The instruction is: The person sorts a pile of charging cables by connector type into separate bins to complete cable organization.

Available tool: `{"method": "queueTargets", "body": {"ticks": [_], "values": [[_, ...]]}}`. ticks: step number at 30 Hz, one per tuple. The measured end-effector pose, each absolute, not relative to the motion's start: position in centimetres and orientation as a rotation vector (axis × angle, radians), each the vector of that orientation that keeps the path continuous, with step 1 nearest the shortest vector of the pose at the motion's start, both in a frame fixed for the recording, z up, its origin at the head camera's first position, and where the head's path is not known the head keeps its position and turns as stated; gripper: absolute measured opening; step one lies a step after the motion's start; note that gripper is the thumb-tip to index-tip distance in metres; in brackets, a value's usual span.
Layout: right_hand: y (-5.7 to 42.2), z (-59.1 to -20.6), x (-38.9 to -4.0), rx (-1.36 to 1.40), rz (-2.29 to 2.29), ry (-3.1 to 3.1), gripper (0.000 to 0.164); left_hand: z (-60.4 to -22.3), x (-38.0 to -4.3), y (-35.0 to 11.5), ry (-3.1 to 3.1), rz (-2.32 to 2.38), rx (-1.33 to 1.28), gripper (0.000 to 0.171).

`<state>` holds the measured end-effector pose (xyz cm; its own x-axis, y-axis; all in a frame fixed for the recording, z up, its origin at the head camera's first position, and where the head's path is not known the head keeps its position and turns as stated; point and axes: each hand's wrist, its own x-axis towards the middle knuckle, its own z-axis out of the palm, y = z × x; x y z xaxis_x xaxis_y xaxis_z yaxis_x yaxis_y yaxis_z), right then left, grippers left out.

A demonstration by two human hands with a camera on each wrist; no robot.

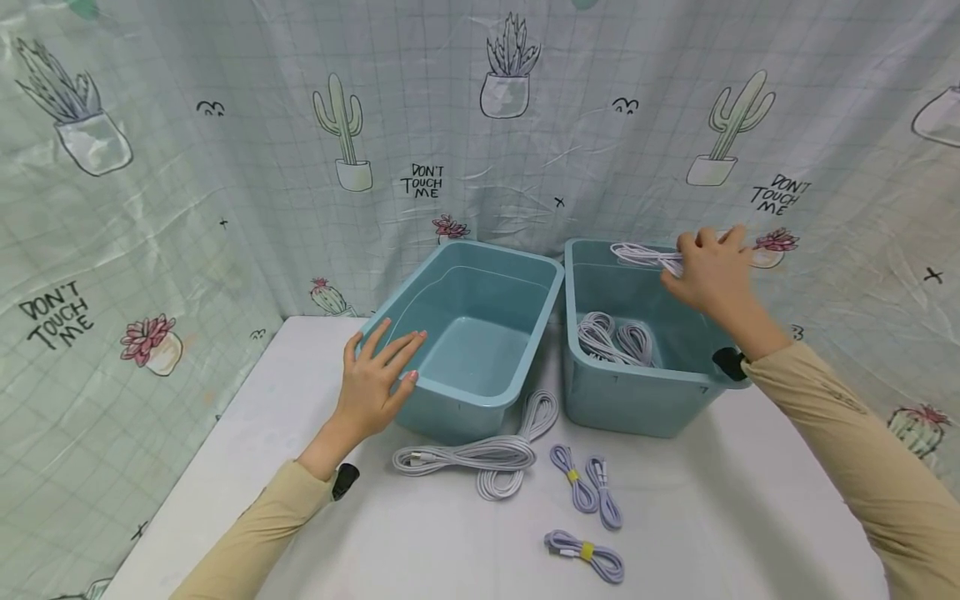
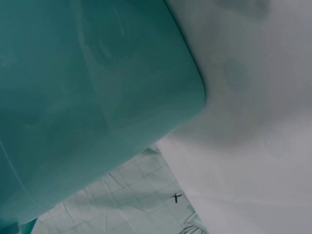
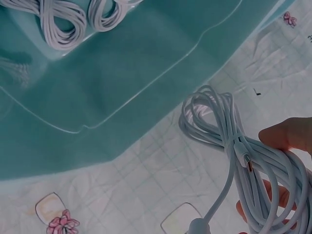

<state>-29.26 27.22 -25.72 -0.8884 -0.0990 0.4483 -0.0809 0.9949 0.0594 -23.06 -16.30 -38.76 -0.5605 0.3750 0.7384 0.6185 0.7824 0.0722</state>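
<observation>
One coiled white cable (image 1: 641, 255) is pinched by the right hand (image 1: 712, 273) near the far rim of the right teal plastic bin (image 1: 622, 402). Nothing is grasped by the loosely spread left hand (image 1: 371, 383). Coil could be loosened if its white end fitting (image 3: 199, 227) is snagged.

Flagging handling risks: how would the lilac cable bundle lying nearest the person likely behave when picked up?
The lilac cable bundle would probably flex, being thin looped cord. Its yellow band should keep the middle together, but the ends may droop. Lying flat, it probably won't roll.
</observation>
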Motion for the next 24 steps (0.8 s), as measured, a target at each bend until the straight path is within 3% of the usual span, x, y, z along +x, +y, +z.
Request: {"method": "queueTargets", "body": {"ticks": [24], "values": [[26.5,-26.7,-31.3,0.073,-0.023,-2.737,0.039,-38.8,-23.2,-16.3,-2.222,-0.416,-0.727,0.055]]}}
